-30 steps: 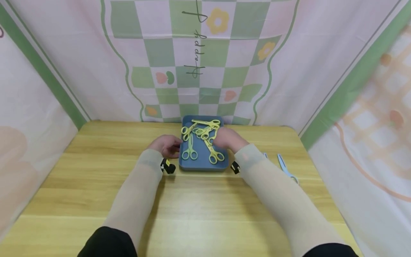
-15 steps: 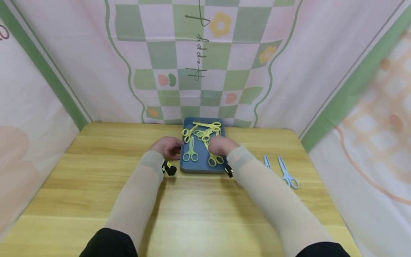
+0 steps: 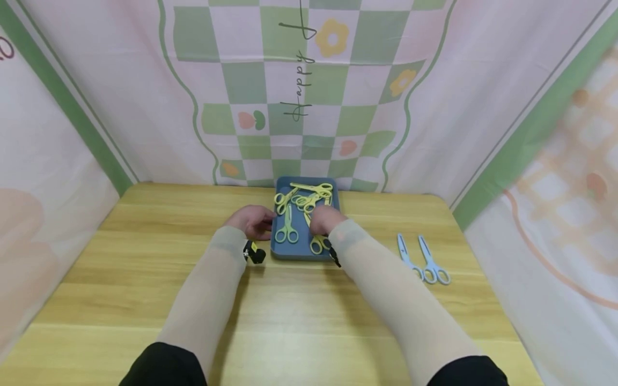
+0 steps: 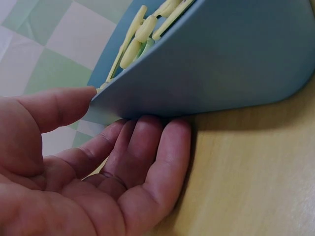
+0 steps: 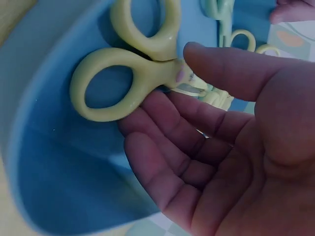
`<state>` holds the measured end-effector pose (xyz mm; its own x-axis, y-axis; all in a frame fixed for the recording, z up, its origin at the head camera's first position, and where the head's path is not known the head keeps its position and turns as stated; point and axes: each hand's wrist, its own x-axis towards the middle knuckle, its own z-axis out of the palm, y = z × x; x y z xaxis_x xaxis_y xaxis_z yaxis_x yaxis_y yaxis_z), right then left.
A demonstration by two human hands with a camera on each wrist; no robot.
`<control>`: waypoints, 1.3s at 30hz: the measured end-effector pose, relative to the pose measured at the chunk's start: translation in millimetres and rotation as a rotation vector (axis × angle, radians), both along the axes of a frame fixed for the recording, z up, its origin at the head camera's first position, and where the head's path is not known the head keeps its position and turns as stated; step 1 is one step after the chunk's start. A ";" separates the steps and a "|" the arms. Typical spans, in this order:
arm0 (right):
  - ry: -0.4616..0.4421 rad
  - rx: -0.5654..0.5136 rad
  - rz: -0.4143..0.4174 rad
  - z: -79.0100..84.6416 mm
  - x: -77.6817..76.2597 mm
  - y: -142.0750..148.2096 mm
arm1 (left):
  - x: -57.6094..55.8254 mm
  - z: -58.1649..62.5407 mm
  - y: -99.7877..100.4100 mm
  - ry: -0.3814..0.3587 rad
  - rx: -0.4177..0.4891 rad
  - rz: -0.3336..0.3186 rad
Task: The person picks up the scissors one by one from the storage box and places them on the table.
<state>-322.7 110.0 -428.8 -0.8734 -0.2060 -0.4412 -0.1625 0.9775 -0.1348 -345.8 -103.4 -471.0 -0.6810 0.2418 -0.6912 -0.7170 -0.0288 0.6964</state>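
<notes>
One pair of yellow scissors (image 5: 160, 73) lies in the blue tray (image 3: 294, 255), handles at the near side, blades angling away leftward, loosely pinched near its pivot by the nearer, partly closed right grip (image 3: 325, 220) as the left grip (image 3: 250, 221) holds the tray's left edge.

I'm in what looks like a curtained booth: a patterned backdrop (image 3: 301, 80) (green checks and yellow flowers (image 3: 340, 29), rather cheerful) hangs behind my wooden table (image 3: 299, 321), and side cloths (image 3: 53, 161) flank it; the building around it I can't tell.
</notes>
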 end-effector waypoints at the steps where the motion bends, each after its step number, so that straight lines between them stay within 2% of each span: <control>1: 0.004 0.015 0.005 -0.8 -1.1 -1.0 | -0.1 -0.2 -0.1 0.001 0.002 0.000; 6: -0.010 0.041 0.013 -2.7 -6.8 -3.6 | 0.1 0.1 -0.1 0.004 -0.005 0.000; 11: -0.017 -0.043 -0.039 -2.0 -9.4 -1.7 | 0.3 1.2 0.0 -0.001 -0.014 0.013; 15: -0.007 -0.062 -0.081 -2.7 -9.7 0.6 | 0.1 0.8 0.3 0.000 -0.013 0.011; 23: -0.029 -0.023 0.027 -4.8 -10.7 -3.9 | -0.1 -0.2 -0.9 0.013 -0.013 -0.002; 29: -0.025 -0.011 0.000 -6.7 -10.9 -4.3 | 0.5 1.1 -1.3 0.015 -0.031 0.007; 33: -0.034 0.019 0.010 -8.0 -12.4 -4.6 | 1.2 1.8 -0.9 0.009 -0.028 0.005; 39: -0.022 0.006 0.016 -8.1 -14.6 -4.3 | 1.6 2.5 0.2 0.001 -0.016 0.012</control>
